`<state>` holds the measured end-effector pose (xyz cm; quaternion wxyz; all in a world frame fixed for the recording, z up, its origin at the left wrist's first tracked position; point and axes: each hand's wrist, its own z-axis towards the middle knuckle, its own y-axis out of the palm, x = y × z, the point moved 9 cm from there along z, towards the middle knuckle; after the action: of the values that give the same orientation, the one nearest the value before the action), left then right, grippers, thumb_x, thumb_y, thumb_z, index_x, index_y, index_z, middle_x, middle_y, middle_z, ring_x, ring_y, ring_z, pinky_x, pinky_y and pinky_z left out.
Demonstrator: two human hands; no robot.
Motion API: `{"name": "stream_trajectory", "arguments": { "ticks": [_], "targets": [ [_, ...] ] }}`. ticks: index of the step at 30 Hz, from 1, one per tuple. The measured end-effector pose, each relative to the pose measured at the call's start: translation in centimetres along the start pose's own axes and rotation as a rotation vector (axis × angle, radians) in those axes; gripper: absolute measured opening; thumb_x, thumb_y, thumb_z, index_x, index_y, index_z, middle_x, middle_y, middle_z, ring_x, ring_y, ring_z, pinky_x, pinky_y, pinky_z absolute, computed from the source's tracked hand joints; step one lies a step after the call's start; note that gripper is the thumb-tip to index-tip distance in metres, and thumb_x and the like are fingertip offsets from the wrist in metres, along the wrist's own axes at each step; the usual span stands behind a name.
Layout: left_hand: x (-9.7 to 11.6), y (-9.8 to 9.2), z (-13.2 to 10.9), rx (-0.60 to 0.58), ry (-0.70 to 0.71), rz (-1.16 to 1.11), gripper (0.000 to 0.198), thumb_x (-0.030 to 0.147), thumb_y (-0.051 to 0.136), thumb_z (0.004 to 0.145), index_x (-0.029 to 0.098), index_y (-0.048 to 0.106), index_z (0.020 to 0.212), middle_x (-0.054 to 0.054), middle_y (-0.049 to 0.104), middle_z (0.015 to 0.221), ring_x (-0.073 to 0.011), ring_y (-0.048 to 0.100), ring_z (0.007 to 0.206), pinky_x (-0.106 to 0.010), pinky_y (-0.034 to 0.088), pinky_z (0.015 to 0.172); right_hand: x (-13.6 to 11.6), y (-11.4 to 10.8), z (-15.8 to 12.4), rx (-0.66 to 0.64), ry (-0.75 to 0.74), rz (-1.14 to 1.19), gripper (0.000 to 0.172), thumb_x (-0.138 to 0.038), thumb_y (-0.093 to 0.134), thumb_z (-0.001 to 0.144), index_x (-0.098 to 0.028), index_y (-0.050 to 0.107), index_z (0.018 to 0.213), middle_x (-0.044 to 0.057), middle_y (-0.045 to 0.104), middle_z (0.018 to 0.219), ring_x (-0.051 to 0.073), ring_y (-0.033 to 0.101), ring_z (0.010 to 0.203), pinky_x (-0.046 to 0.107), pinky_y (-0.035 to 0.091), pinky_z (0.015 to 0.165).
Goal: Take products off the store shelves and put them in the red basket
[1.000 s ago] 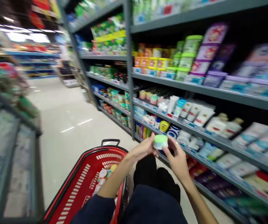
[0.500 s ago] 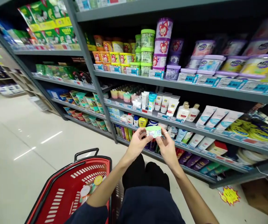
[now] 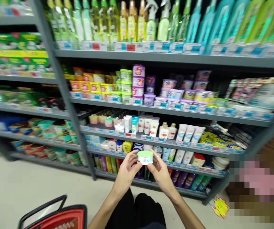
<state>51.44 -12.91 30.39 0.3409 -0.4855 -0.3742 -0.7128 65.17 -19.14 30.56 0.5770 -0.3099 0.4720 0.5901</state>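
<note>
A small round tub (image 3: pixel 145 157) with a light green lid and a printed white-and-green side is held level in front of me. My left hand (image 3: pixel 127 168) grips it from the left, fingers curled behind and thumb at the front. On the other side my right hand (image 3: pixel 159 168), with a ring on one finger, closes on the tub's right edge. The print is too small to read. Behind the hands are the lower shelves, with white tubes (image 3: pixel 153 127) and pump-top bottles (image 3: pixel 167 130) just above the tub.
At lower left stands a red shopping basket (image 3: pixel 62 217) with a black handle. Stacked green tubs (image 3: pixel 126 86) and purple tubs (image 3: pixel 138 81) fill the middle shelf. Spray bottles (image 3: pixel 164 28) line the upper shelf. A yellow starburst price sign (image 3: pixel 221 206) is at lower right.
My view has tilted up and shifted, bringing the spray-bottle shelf in and leaving less of the basket visible. The tub stays between both hands, with its printed side turned somewhat.
</note>
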Motion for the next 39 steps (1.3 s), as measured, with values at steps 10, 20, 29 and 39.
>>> {"name": "stream_trajectory", "arguments": {
  "ticks": [10, 20, 29, 39],
  "targets": [
    [5.6, 2.6, 3.2, -0.014, -0.106, 0.140, 0.071, 0.064, 0.075, 0.087, 0.032, 0.057, 0.148, -0.009, 0.062, 0.155, -0.0322, 0.056, 0.147, -0.039, 0.056, 0.116, -7.3, -1.2, 2.8, 0.090, 0.110, -0.026, 0.080, -0.052, 0.086, 0.085, -0.028, 0.053, 0.154, 0.010, 0.068, 0.143, 0.026, 0.069, 0.126, 0.045, 0.051, 0.115],
    [19.0, 14.9, 7.6, -0.234, -0.345, 0.018, 0.072, 0.055, 0.078, 0.088, 0.028, 0.057, 0.152, -0.012, 0.055, 0.162, -0.0340, 0.050, 0.153, -0.044, 0.051, 0.122, -25.4, -5.6, 3.6, 0.413, 0.220, -0.025, 0.073, -0.049, 0.088, 0.083, -0.027, 0.057, 0.146, 0.011, 0.070, 0.135, 0.023, 0.070, 0.122, 0.044, 0.052, 0.112],
    [26.4, 33.7, 11.8, -0.434, -0.457, -0.107, 0.085, 0.062, 0.085, 0.077, 0.016, 0.061, 0.144, -0.022, 0.058, 0.157, -0.0347, 0.055, 0.148, -0.050, 0.040, 0.129, -41.2, -17.7, 2.7, 0.595, 0.324, -0.175, 0.071, -0.049, 0.091, 0.077, -0.025, 0.061, 0.136, 0.012, 0.071, 0.134, 0.026, 0.073, 0.119, 0.051, 0.054, 0.115],
    [17.1, 43.3, 18.1, -0.183, -0.394, 0.031, 0.072, 0.054, 0.086, 0.075, 0.012, 0.068, 0.130, -0.020, 0.072, 0.133, -0.0291, 0.070, 0.121, -0.049, 0.054, 0.113, -40.1, -34.1, 7.0, 0.500, 0.342, -0.404, 0.066, -0.060, 0.085, 0.079, -0.020, 0.072, 0.130, 0.012, 0.077, 0.121, 0.028, 0.075, 0.113, 0.050, 0.057, 0.112]
  ]
}}
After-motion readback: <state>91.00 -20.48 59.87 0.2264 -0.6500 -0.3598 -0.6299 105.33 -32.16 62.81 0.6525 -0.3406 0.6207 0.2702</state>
